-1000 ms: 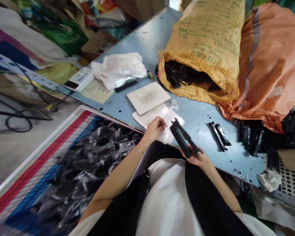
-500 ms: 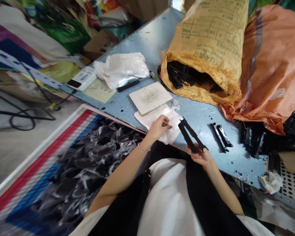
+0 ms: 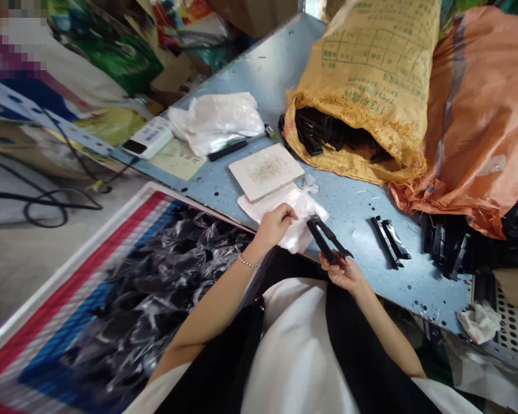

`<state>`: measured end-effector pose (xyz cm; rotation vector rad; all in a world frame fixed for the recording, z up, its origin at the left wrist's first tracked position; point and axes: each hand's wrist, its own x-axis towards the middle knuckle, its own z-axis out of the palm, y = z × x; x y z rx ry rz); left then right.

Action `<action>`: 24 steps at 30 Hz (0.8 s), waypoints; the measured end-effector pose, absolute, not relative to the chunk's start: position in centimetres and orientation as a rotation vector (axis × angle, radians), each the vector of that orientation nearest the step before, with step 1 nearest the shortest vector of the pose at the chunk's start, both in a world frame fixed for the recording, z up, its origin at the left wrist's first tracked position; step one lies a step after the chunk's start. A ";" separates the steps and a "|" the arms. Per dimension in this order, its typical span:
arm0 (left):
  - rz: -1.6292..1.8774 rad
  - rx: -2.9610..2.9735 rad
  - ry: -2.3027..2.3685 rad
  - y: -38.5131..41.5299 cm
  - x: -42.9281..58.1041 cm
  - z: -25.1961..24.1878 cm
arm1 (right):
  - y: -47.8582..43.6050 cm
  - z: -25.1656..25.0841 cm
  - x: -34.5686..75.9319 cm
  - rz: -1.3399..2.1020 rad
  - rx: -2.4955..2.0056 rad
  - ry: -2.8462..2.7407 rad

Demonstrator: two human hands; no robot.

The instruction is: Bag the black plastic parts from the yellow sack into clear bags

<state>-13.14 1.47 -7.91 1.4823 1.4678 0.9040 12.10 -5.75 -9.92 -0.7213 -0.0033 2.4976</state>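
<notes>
My left hand [image 3: 275,225] rests over a white plastic sheet [image 3: 285,215], its fingers pinched together. Anything between them is too small to tell. My right hand [image 3: 343,271] lies palm up at the table's near edge, holding a black forked plastic part [image 3: 327,238] by its lower end. The two hands are close together, with the part's tip just beyond my left fingertips. A white board [image 3: 266,171] dusted with tiny bits lies just past the sheet.
A yellow woven sack [image 3: 362,69] spills black parts [image 3: 323,131] onto the blue speckled table [image 3: 354,218]. Beside it lie an orange sack [image 3: 470,115], a black heap [image 3: 453,244] and a black pair [image 3: 389,241]. Black-and-clear plastic [image 3: 142,299] fills a tray on my left.
My right hand has shifted slightly left, and the black part has turned, now showing a narrower profile closer to my left hand. My left hand has stayed nearly in place.
</notes>
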 end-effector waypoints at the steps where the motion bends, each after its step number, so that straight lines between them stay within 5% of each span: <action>1: 0.892 1.553 1.499 1.4 -13.2 -7.6 | -5.8 -9.7 12.3 2.489 -0.720 0.002; 14: 0.888 2.156 1.360 -0.9 -13.1 -6.7 | -5.0 -9.5 9.8 2.562 -0.611 -0.082; 24: 0.794 2.322 0.917 -7.2 -7.9 -3.7 | -5.3 -6.0 9.5 1.735 -1.362 -1.088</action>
